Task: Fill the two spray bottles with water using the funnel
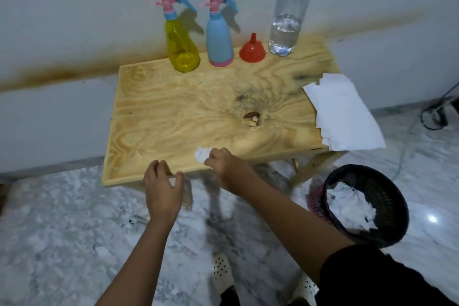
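- Gripping a crumpled white tissue wad (201, 153), R hand (221, 162) sits at the front edge of the wooden table (173, 112).
- L hand (162, 185) at the same edge, fingers relaxed, holding nothing; touching wood or not, hard to say.
- Yellow spray bottle (180, 42) & blue spray bottle (219, 40) upright at back, heads on.
- Red funnel (252, 51) inverted beside blue one; clear water bottle (285, 30) just right, low water.
- Paper towel (345, 112) overhangs right edge.

— What is standing along the surface's (173, 112) back edge?
— The left spray bottle (181, 42), right spray bottle (219, 37), funnel (252, 51), water bottle (285, 30), running left to right.
— And the bin (380, 189)?
— Sitting on the floor (62, 218), right of it.
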### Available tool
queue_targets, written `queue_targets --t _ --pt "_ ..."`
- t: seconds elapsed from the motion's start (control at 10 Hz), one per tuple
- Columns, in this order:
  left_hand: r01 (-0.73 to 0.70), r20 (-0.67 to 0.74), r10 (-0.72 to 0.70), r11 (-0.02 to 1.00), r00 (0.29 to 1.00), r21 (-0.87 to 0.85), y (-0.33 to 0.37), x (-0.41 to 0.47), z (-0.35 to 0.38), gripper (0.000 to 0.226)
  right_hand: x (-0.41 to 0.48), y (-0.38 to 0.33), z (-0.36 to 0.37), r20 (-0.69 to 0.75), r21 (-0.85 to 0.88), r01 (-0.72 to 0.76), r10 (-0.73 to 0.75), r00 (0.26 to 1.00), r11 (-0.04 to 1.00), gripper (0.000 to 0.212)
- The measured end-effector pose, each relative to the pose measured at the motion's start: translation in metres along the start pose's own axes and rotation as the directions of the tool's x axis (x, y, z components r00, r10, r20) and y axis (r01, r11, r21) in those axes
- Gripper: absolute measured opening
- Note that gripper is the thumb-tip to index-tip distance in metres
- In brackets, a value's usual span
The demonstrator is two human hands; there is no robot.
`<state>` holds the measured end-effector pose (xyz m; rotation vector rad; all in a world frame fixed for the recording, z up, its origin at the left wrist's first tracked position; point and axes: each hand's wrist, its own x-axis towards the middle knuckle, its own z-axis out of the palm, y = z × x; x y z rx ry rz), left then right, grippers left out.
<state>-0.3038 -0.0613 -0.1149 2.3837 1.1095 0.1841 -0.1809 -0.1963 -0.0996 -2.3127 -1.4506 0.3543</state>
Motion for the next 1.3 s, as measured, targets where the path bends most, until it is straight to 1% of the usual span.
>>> queue_targets --t 0.1,0.2,0.3,0.4,0.5,0.6,0.7,0.8,0.9,1.0,1.1,1.2,1.3 --pt "-0.077 0.108 0.075 0.997 0.991 0.023 0.037 -0.021 0.008 0.037 -0.045 0.024 -0.016 0.002 0.154 -0.099 0.100 0.995 0.983 0.026" --pt "-0.128 0.244 0.114 0.991 0.963 0.038 0.084 -0.049 0.026 0.044 -0.097 0.056 -0.039 -0.049 0.195 -0.302 0.317 0.947 0.933 0.030" --pt "-0.243 0.419 0.181 0.965 0.890 0.101 0.118 -0.066 0.050 0.046 -0.138 0.083 -0.054 0.006 0.254 -0.443 0.457 0.890 0.860 0.023" --pt "-0.380 0.617 0.229 0.917 0.753 0.124 0.162 -0.088 0.093 0.043 -0.197 0.125 -0.063 0.041 0.267 -0.571 0.583 0.812 0.777 0.011" --pt "-0.487 0.713 0.243 0.859 0.658 0.157 0.198 -0.104 0.132 0.042 -0.241 0.157 -0.063 0.042 0.293 -0.666 0.687 0.726 0.686 0.007" --pt "-0.600 0.785 0.251 0.778 0.567 0.185 0.245 -0.122 0.190 0.036 -0.293 0.205 -0.059 0.067 0.248 -0.782 0.795 0.603 0.572 0.011" --pt "-0.684 0.835 0.244 0.702 0.493 0.198 0.290 -0.137 0.252 0.032 -0.333 0.251 -0.049 0.055 0.289 -0.849 0.877 0.477 0.443 0.041" --pt "-0.691 0.867 0.222 0.701 0.446 0.175 0.320 -0.145 0.301 0.032 -0.355 0.287 -0.042 0.052 0.338 -0.862 0.907 0.418 0.378 0.042" --pt "-0.741 0.899 0.234 0.659 0.370 0.133 0.351 -0.151 0.362 0.026 -0.379 0.335 -0.018 0.073 0.386 -0.879 0.940 0.332 0.281 0.036" --pt "-0.778 0.905 0.252 0.616 0.343 0.124 0.364 -0.154 0.399 0.019 -0.391 0.367 -0.002 0.105 0.433 -0.876 0.954 0.281 0.211 0.012" --pt "-0.808 0.902 0.292 0.581 0.319 0.098 0.377 -0.152 0.409 0.023 -0.395 0.383 -0.003 0.074 0.453 -0.868 0.962 0.263 0.202 0.018" --pt "-0.793 0.894 0.304 0.603 0.329 0.087 0.385 -0.148 0.408 0.030 -0.394 0.387 -0.005 0.051 0.435 -0.869 0.957 0.284 0.235 0.020" --pt "-0.785 0.886 0.309 0.613 0.345 0.091 0.382 -0.146 0.411 0.033 -0.395 0.389 0.003 0.051 0.450 -0.860 0.955 0.293 0.240 0.006"
